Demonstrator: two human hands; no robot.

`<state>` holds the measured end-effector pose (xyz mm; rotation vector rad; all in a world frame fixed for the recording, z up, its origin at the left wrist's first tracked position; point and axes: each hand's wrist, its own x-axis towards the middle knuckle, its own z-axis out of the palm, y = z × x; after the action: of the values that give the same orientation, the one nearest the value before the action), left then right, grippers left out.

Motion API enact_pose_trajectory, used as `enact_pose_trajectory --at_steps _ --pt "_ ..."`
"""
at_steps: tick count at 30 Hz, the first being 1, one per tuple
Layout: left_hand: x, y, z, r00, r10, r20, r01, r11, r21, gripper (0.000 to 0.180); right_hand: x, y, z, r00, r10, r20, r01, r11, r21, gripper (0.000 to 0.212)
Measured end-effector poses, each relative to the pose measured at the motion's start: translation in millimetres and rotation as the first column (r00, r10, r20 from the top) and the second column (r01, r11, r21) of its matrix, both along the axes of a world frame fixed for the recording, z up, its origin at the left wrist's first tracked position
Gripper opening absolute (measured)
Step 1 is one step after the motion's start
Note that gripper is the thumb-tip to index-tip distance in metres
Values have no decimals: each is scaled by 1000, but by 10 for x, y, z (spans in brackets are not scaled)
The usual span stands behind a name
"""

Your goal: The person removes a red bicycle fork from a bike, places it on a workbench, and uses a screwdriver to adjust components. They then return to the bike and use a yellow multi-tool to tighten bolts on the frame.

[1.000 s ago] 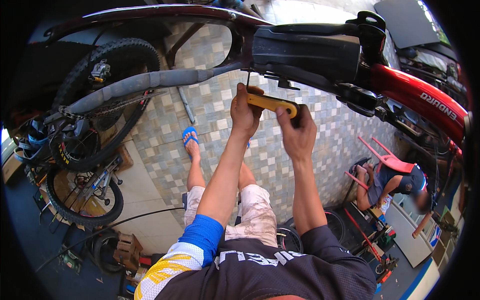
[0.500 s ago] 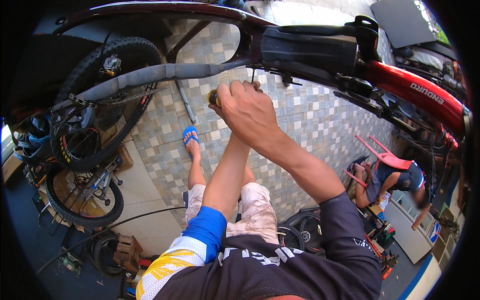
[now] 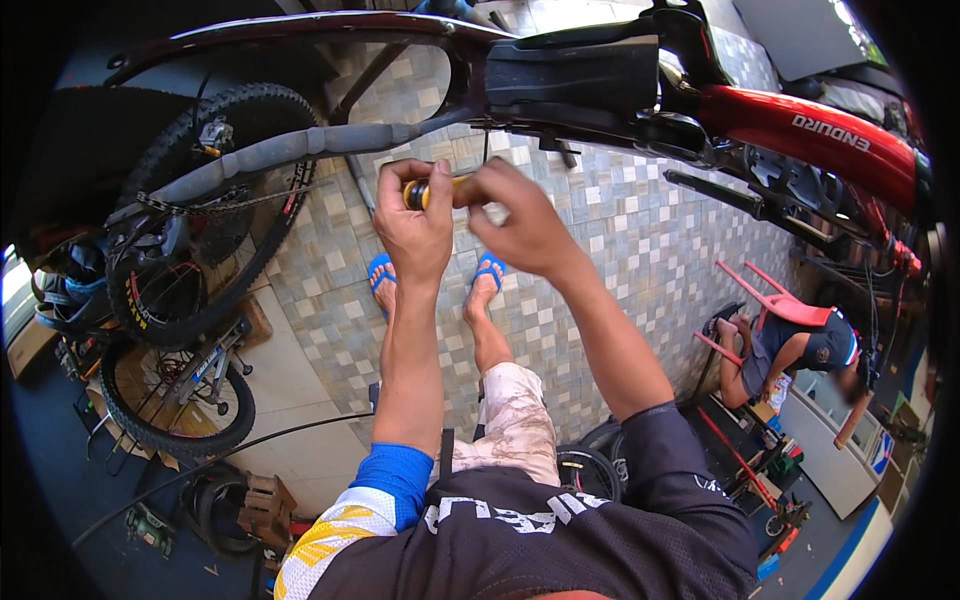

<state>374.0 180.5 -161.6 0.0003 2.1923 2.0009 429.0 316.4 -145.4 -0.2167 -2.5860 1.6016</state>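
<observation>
My left hand [image 3: 420, 225] is closed round a short yellow-and-black cylindrical piece [image 3: 416, 194], its round end showing between thumb and fingers. To its right, my right hand [image 3: 515, 215] has curled fingers at the piece's other end. Motion blurs those fingertips, and they hide that end. Both hands are just below a dark-red and black bicycle frame [image 3: 590, 80], apart from it. A thin dark rod or cable [image 3: 487, 146] hangs from the frame behind my right hand. The grey wrapped frame tube [image 3: 285, 147] runs to the left above my left hand.
Bicycle wheels [image 3: 180, 420] and a chain [image 3: 190, 205] are at the left. A wooden crate [image 3: 265, 510] stands at lower left. Another person [image 3: 800, 345] sits on a red chair [image 3: 795, 308] at the right, near tools and a white cabinet [image 3: 835, 475]. Tiled floor [image 3: 600, 270] lies below.
My hands, crossed and overlapping before, have come apart side by side. The left hand now shows the yellow-and-black piece; the right has moved right. The bicycle frame appears slightly higher and further left.
</observation>
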Motion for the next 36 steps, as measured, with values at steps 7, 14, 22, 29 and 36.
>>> enact_pose_trajectory --at_steps 7,14,22,29,36 --pt "-36 98 -33 927 -36 -373 -107 928 -356 31 144 185 -629 883 -205 422 467 487 -739 45" --pt "-215 60 -166 980 -44 -193 5 980 -201 45 29 11 -725 914 -175 365 404 443 -800 38" --pt "-388 -104 -922 909 -90 408 -97 904 416 39 -136 -155 -540 811 -392 434 476 874 -101 51" --pt "-233 480 -2153 550 -485 680 -333 620 711 27 -76 -324 -452 871 -454 188 304 799 519 35" --pt "419 1346 -2534 738 -405 540 -342 465 816 28 -79 -229 -441 988 -151 38 77 690 720 21"
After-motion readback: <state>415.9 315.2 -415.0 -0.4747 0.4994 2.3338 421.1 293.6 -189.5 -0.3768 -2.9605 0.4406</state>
